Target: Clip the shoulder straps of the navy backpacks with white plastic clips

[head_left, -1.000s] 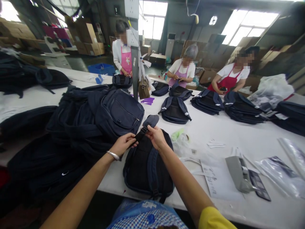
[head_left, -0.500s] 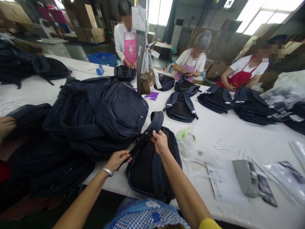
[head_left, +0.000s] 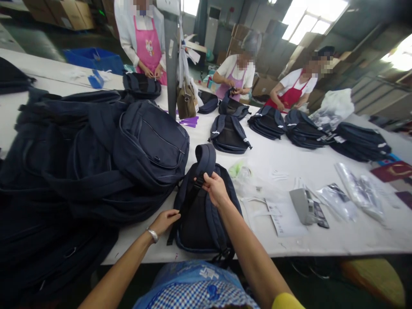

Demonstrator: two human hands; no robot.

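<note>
A navy backpack [head_left: 193, 223] lies on the white table in front of me, its black back panel facing up. One of its padded shoulder straps [head_left: 206, 156] arches upward at the top. My right hand [head_left: 216, 189] is closed around this strap near its black buckle [head_left: 198, 182]. Lower down on the left, my left hand [head_left: 165, 221] pinches the black webbing that runs from the buckle. The other shoulder strap [head_left: 210, 223] lies flat along the panel. A silver bracelet [head_left: 152, 235] circles my left wrist.
A big pile of navy backpacks [head_left: 144, 141] stands at my left. Rightward lie a clear plastic bag [head_left: 247, 182], a paper sheet [head_left: 283, 221] and a grey device [head_left: 302, 206]. Across the table, co-workers handle backpacks around a metal post [head_left: 172, 64]; finished-looking stacks [head_left: 267, 122] sit before them.
My view has swung right and the co-workers appear further left. My right hand keeps hold of the strap; my left hand stays on the webbing, which now hangs closer to the backpack.
</note>
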